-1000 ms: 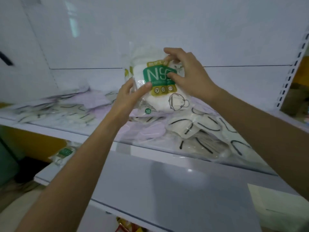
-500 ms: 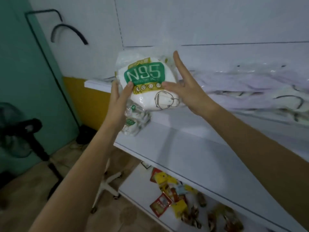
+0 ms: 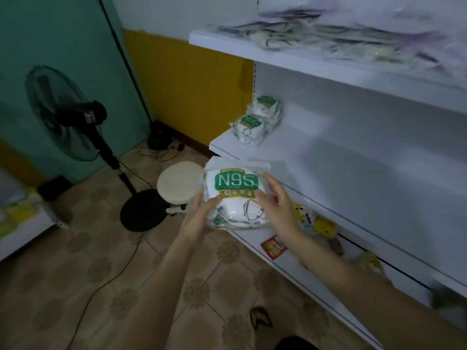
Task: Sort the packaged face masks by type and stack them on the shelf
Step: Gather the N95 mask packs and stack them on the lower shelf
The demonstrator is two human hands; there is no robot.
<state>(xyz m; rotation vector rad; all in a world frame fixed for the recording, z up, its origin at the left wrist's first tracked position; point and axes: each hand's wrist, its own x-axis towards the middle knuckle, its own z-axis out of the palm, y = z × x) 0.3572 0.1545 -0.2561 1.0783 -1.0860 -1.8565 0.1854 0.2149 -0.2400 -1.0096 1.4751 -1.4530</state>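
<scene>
Carrying 1 N95 pack (image 3: 235, 195) between both hands, the person is midway through the placing step: the pack hangs in the air, below and in front of the N95 stack (image 3: 252, 125), not yet over the middle shelf (image 3: 328, 160) that the stack sits on.

The left hand (image 3: 202, 213) grips the pack's lower left corner, with the thumb laid across the printed front; its other fingers are hidden behind the plastic. The right hand (image 3: 275, 203) steadies the right side, its fingers nearly straight and close together along the edge, the thumb resting flat on the label.

Above the stack, the upper shelf (image 3: 252, 50) carries a loose spread of flat masks in clear wrappers (image 3: 353, 39), a different type, so it seems this pack belongs with its 2 visible green-labelled fellows.

The next move probably calls for lifting the pack up and back toward the stack, then setting it squarely on top or just beside it. The puffy bag may slide, so a level, gentle set-down seems wise.
</scene>
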